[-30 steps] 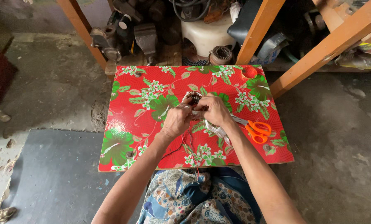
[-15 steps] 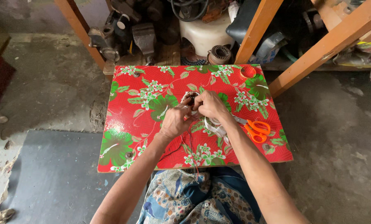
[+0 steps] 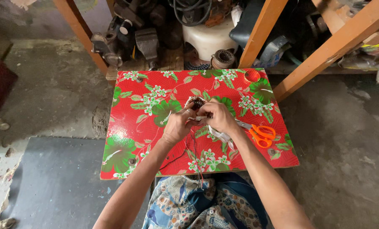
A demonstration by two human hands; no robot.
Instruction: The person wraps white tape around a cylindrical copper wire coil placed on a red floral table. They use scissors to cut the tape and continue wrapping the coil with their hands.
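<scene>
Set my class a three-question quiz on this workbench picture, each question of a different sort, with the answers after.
1. True or false: the orange-handled scissors lie on the red floral table beside the person's right forearm, held by neither hand.
2. What do the left hand and right hand both touch? A) a small round wound coil B) a hammer C) a cup
3. Fill in: thin red and black wires trail from the hands toward the table's ____ edge.

Key: 1 true; 2 A; 3 near (the person's side).
</scene>
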